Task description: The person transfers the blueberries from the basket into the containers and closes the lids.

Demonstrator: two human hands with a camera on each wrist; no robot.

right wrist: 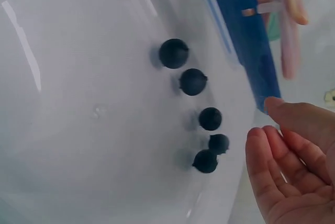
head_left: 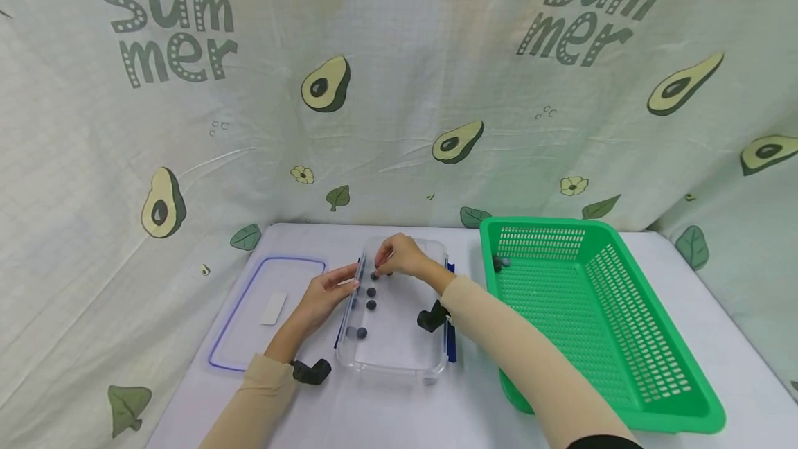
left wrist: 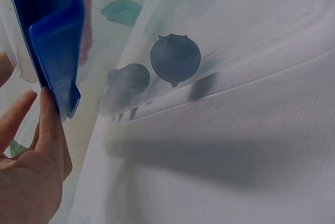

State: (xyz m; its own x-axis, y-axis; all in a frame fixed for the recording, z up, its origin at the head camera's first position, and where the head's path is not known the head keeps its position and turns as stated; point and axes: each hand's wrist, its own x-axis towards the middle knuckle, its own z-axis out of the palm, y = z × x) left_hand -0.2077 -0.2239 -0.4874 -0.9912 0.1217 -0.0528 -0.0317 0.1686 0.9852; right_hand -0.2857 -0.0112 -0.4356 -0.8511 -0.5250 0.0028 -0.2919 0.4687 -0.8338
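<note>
A clear plastic box [head_left: 405,338] with blue side clips stands in front of me, its lid off. Several dark blueberries [head_left: 371,305] lie along its left side; the right wrist view shows the row of blueberries [right wrist: 192,81] close up. My left hand [head_left: 324,296] is at the box's left wall, fairly straight fingers touching the blue clip [left wrist: 57,41]. Over the far left part of the box, my right hand [head_left: 400,255] reaches in from the right. In the right wrist view its thumb overlaps the end of that clip, and no berry shows between thumb and fingers.
The lid with a blue seal [head_left: 249,276] lies on the table to the left, a small white rectangle [head_left: 273,308] on it. At right stands a green basket [head_left: 679,359], a few blueberries [head_left: 497,263] in its far left corner. A printed curtain [head_left: 386,89] hangs behind the table.
</note>
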